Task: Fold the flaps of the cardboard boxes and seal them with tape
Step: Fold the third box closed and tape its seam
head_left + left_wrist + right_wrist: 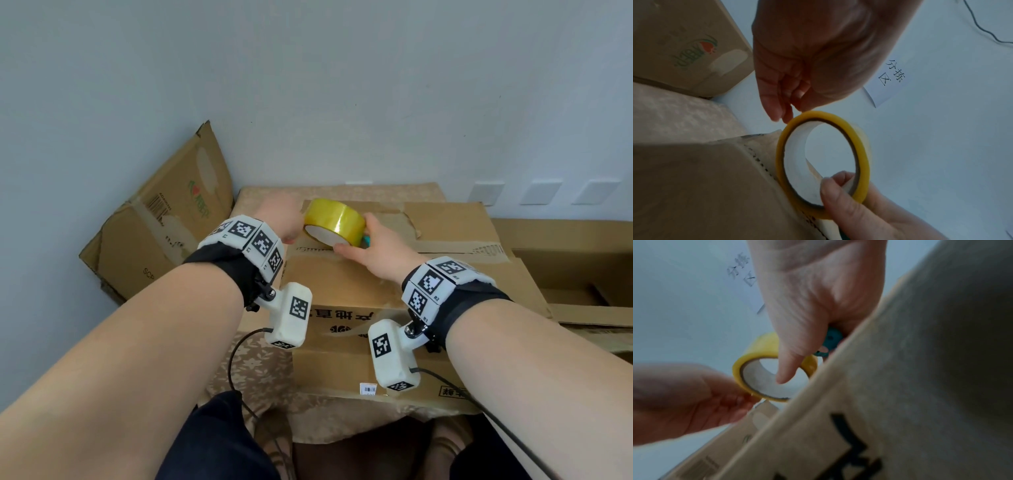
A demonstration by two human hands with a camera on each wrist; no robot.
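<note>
- Head view: your right hand [368, 245] grips the round yellow roll of packing tape [335, 222] over the far edge of the closed brown cardboard box [359, 284]. Your left hand [286, 219] is at the roll's left side; its fingers are hidden here.
- Left wrist view: your left fingertips [777, 112] pinch together right at the roll's rim, and your right thumb hooks inside the white core.
- Right wrist view: only here does a teal tool [829, 341] show clearly, tucked in your right palm.
</note>
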